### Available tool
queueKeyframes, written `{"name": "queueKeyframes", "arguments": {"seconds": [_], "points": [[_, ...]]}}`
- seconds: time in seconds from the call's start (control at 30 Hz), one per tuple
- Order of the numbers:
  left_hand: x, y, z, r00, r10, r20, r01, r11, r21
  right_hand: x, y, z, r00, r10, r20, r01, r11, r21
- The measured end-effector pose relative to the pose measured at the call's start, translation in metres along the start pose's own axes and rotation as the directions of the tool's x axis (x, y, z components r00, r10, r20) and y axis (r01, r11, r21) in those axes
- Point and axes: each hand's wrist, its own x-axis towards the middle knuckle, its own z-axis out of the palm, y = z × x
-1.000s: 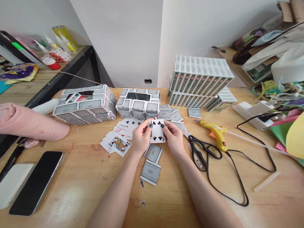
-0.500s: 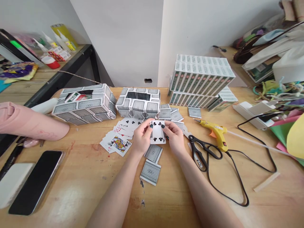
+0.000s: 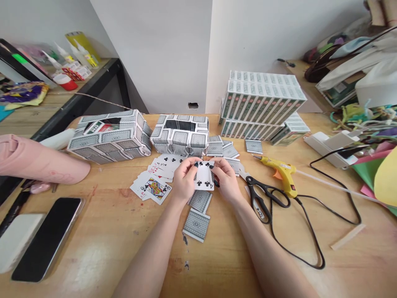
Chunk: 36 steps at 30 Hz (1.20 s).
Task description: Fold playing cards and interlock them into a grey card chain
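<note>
Between my hands is a four of clubs card, face up. My left hand pinches its left edge, thumb on top. On the right edge rests the thumb of my right hand, with its fingers curled beneath. Two patterned card pieces lie below the held card. Face-up cards, a queen on top, are spread left of my left hand. Black scissors lie right of my right hand, and more patterned pieces sit behind my hands.
Two card-covered boxes stand at the back. Stacked card packs rise behind right. A yellow glue gun with a looping cord lies at right. A phone and a pink roll are at left.
The held card has shifted slightly left and toward me, and its top edge is now more covered by my fingers. My right hand's fingers have moved slightly.
</note>
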Motion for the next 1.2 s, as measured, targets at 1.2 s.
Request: {"name": "queueKeyframes", "arguments": {"seconds": [1.2], "points": [[0.005,0.002,-0.011,0.993,0.082,0.085,-0.094,0.983,0.157,0.000,-0.003,-0.002,0.965,0.234,0.119,-0.257,0.934,0.249]]}}
